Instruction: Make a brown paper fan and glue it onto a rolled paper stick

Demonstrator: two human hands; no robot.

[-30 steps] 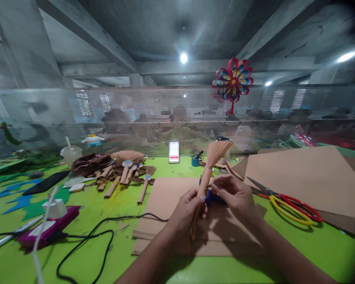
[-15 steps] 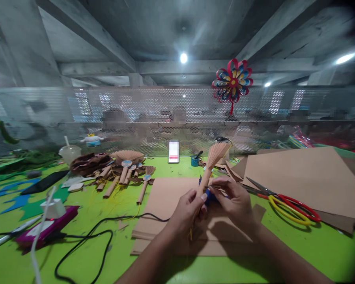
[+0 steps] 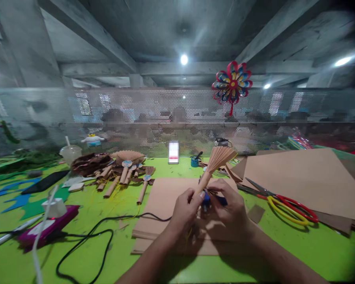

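Observation:
My left hand (image 3: 185, 211) is closed round the rolled brown handle of a pleated paper fan (image 3: 218, 157), which tilts up to the right. My right hand (image 3: 229, 211) is closed just beside it, fingers curled over a small blue object (image 3: 207, 198) at the base of the handle; what exactly it grips is hidden. A thin yellow string (image 3: 190, 232) hangs below the left hand. Both hands hover over a stack of brown cardboard sheets (image 3: 162, 201) on the green table.
Red-and-yellow scissors (image 3: 284, 201) lie on large brown sheets (image 3: 307, 177) at the right. Several finished paper fans (image 3: 127, 167) are piled at the left. A black cable (image 3: 97, 236), a magenta device (image 3: 50, 225), a phone (image 3: 173, 152) and a mesh screen with a paper pinwheel (image 3: 232, 84) stand around.
My right hand has dropped from the fan's handle to the blue object beside the left hand. The fan has tilted a little more to the right.

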